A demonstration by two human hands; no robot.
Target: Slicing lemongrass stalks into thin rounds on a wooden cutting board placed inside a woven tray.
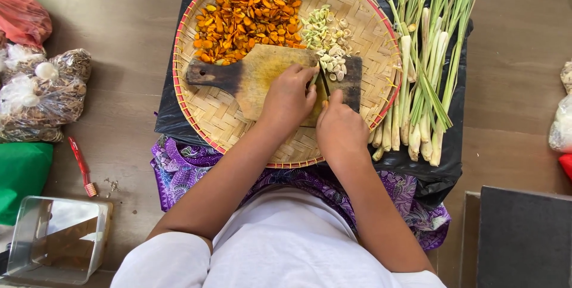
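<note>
While the left hand (290,94) pins a lemongrass piece (314,79) on the cutting board (256,76) at frame centre, the right hand (338,127) apparently grips a knife (325,82) mid-slice, so the next cut calls for inching the stalk forward.

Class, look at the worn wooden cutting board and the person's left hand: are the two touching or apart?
Touching. The head view shows the left hand pressed flat on the worn wooden cutting board, its fingers lying on the wood beside the knife blade.
</note>
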